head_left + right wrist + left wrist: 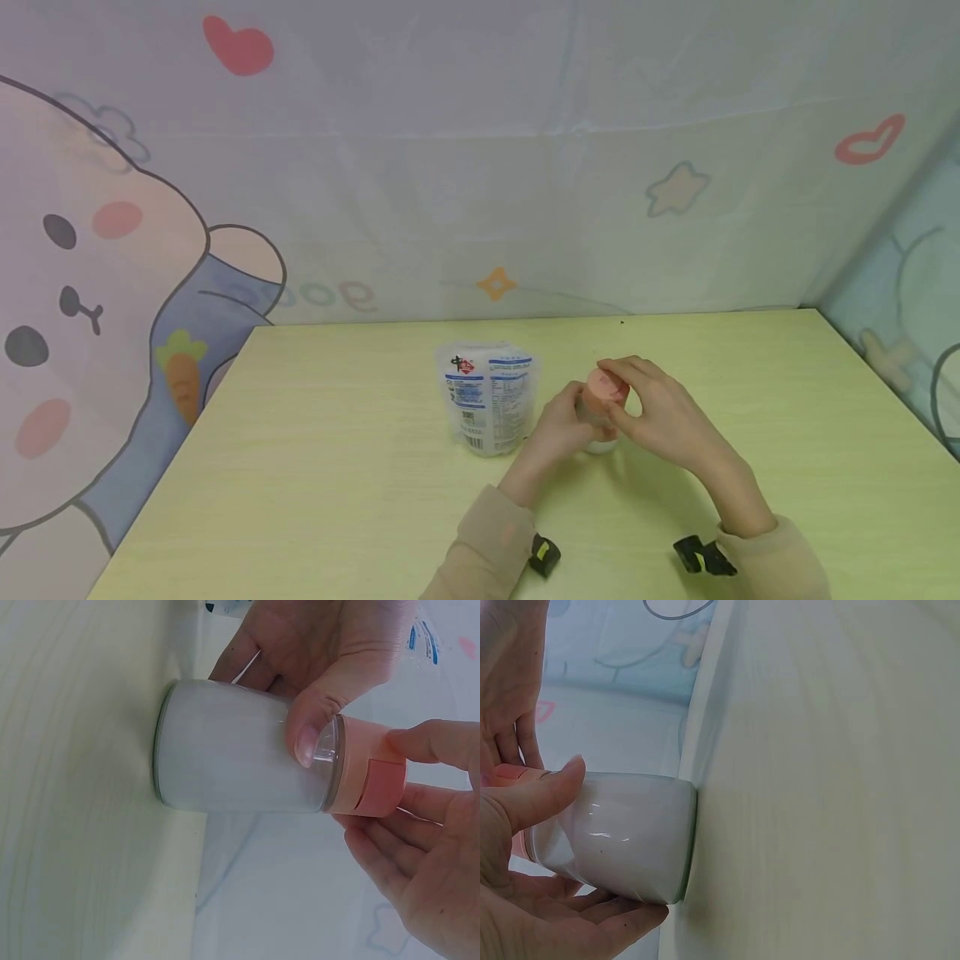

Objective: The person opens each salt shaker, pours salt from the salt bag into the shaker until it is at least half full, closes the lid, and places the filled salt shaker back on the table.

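Observation:
A clear seasoning jar [232, 750] filled with white contents stands upright on the table, its base touching the tabletop in both wrist views. On top sits a pink lid [606, 388] with a darker flap panel on its side. My left hand [561, 423] holds the jar's body, thumb on one side and fingers round the other. From the right, my right hand [663, 412] grips the lid between thumb and fingers. Whether the lid is turning cannot be told. Left of the hands, a clear plastic pouch [489, 402] with blue print and a small red logo stands upright.
The pale wooden table [315, 467] runs back to a printed cloth backdrop [420, 183]. A black strap [544, 556] shows at the left sleeve, and another black strap [703, 557] at the right sleeve.

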